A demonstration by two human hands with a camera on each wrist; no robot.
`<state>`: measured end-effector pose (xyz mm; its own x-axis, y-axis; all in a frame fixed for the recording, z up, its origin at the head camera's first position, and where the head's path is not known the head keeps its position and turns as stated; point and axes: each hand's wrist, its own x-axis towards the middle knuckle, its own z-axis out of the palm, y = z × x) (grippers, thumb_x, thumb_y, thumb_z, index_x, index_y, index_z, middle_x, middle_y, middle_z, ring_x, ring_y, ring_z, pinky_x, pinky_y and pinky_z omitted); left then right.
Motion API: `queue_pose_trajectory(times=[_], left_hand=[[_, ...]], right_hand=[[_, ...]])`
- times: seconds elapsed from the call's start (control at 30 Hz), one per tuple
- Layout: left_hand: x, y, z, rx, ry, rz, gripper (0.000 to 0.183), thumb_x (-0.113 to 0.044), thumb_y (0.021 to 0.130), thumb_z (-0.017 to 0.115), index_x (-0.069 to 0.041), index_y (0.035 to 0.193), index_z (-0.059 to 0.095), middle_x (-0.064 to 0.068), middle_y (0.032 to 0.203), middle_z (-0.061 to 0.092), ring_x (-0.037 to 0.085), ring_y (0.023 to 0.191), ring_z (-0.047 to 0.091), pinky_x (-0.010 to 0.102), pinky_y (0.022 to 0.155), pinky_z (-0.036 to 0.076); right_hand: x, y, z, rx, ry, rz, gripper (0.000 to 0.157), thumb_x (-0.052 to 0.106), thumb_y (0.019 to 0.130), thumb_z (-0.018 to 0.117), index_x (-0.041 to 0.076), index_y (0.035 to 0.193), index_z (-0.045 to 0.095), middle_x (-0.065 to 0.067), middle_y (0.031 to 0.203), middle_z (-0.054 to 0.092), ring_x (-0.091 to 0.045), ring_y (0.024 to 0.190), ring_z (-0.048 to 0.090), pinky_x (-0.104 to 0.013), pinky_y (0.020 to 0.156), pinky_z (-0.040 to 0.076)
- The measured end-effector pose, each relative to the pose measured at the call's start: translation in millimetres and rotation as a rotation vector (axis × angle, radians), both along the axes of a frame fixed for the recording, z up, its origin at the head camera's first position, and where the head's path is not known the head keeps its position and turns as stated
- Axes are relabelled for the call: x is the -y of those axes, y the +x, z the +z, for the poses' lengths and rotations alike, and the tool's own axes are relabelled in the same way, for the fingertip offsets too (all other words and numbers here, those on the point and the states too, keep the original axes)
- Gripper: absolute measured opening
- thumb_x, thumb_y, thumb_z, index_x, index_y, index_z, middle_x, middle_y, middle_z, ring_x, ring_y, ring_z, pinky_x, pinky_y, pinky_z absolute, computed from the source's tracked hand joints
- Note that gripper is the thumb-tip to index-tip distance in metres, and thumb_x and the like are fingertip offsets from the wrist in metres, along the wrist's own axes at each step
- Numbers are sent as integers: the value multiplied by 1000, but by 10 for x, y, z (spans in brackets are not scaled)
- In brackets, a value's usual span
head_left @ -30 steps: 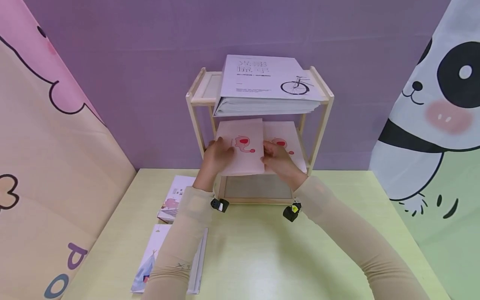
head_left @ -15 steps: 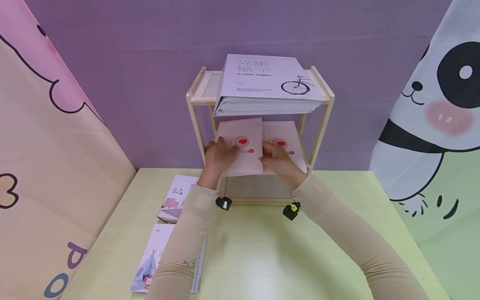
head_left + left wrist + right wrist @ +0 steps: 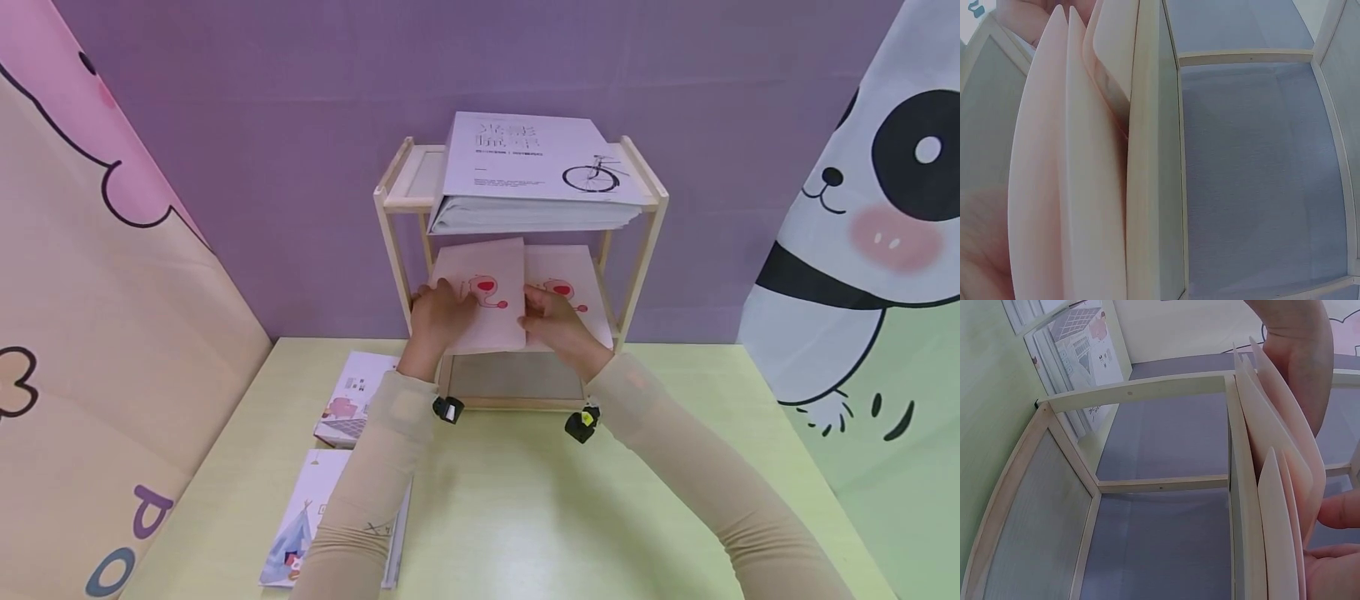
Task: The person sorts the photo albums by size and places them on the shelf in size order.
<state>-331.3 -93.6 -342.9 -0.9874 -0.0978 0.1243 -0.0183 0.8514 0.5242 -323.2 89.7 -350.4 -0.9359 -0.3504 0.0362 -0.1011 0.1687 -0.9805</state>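
Observation:
Two pale pink booklets printed with red elephants lie side by side on the rack's middle shelf. The left booklet (image 3: pixel 487 325) overlaps the edge of the right booklet (image 3: pixel 592 279). My left hand (image 3: pixel 438 321) grips the left booklet at its left side, thumb on the cover. At the same booklet's right edge, my right hand (image 3: pixel 558 325) pinches it between thumb and fingers. Seen edge-on in the right wrist view, pink covers (image 3: pixel 1285 419) bow upward from the shelf board, with right-hand fingers (image 3: pixel 1338 569) at their edge. The left hand's far fingers are partly hidden.
The wooden rack (image 3: pixel 645 267) stands against a purple backdrop. A thick white book (image 3: pixel 525 167) with a bicycle drawing lies on its top shelf. On the table (image 3: pixel 525 517), books with a laptop picture (image 3: pixel 348 400) and a tent picture (image 3: pixel 296 525) lie near the left arm.
My left hand and forearm have shifted slightly right, with the thumb further over the left booklet's cover. My right hand has kept its pinch at the edge, nearly still.

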Motion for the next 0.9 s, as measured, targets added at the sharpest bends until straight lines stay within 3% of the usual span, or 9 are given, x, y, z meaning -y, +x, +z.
queue_pose_trajectory(times=[0.63,0.9], left_hand=[[-61,5,-103,-29,-88,33,54,-35,93,44,14,114,48,31,107,52,42,100,48,49,84,42],[-68,41,-118,-41,-72,27,51,-34,93,46,13,113,49,29,108,50,42,102,47,50,87,40]], right_hand=[[32,21,10,18,-19,-26,60,-12,90,46,-6,145,24,-22,143,39,-31,130,40,-40,105,36],[62,33,15,36,-14,-46,59,-12,90,45,-6,145,24,-21,144,38,-31,131,39,-40,104,36]])
